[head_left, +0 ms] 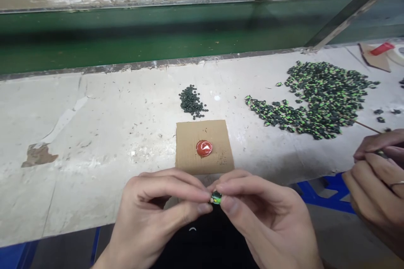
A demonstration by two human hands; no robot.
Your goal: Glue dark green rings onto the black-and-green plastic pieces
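Note:
Close to the table's front edge, my left hand (164,206) and my right hand (261,210) meet fingertip to fingertip. Pinched between them is a small green-and-black piece (216,197) with a spot of yellow; the fingers cover part of it. Just beyond lies a cardboard square (186,159) bearing a glossy red blob (204,148), which looks wet. A little pile of small dark discs (190,100) sits behind the cardboard. To the right spreads a large heap of similar black-and-green pieces (328,96).
At the right edge another person's hands (375,168) hold something small, with a thin stick (368,127) near them. A red cylinder (382,48) rests by a cardboard scrap at the back right. A green belt (126,38) and metal posts (353,8) lie behind the table (104,143).

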